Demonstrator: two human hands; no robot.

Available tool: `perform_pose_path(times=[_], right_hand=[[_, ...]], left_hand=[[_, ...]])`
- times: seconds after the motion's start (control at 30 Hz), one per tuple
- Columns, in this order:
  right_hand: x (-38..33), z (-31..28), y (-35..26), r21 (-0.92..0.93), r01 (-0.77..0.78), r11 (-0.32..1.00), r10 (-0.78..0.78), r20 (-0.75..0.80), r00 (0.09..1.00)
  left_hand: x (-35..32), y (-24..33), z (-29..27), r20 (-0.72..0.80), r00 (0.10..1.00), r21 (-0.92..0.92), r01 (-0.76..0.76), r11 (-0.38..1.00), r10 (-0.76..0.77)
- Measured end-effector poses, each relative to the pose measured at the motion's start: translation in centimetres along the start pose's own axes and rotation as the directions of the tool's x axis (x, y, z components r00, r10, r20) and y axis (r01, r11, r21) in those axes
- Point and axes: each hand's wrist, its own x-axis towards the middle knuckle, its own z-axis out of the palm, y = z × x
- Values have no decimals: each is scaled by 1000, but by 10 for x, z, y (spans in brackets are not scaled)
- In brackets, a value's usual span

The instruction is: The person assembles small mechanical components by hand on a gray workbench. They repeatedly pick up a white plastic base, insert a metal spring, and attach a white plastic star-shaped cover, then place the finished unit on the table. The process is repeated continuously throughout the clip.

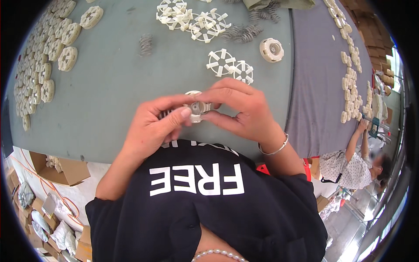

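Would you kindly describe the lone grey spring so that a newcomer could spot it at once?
On the green table, find the many cream discs along the left. Between them and the upper cluster of white spoked rings lies one grey coil spring. Unlike the springs bunched right of those rings, it lies alone.

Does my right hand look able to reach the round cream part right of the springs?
Probably yes: bare tabletop separates your right hand and that round part, though the hand holds another piece.
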Motion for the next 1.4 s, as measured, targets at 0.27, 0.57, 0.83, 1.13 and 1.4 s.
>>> perform_pose_path(times=[0.27, 0.57, 0.83, 1.13, 1.4], right_hand=[[0, 6, 6, -381, 20, 925, -5, 42, 999], [-18, -51, 32, -346, -418, 840, 344, -256, 903], [-16, -9, -12, -198, -185, 963, 173, -76, 982], [-13, 22, -9, -312, -180, 933, 191, 4, 982], [-6, -20, 19, -235, -257, 938, 248, -68, 966]], left_hand=[[-1, -11, -5, -44, 960, 551, -209, 808, 278], [9, -18, 4, 53, 943, 783, -243, 572, 328], [5, -14, -8, -42, 979, 480, -156, 863, 200], [13, -13, 0, -22, 965, 591, -197, 782, 260], [5, 2, -3, -86, 996, 627, 29, 779, 32]])
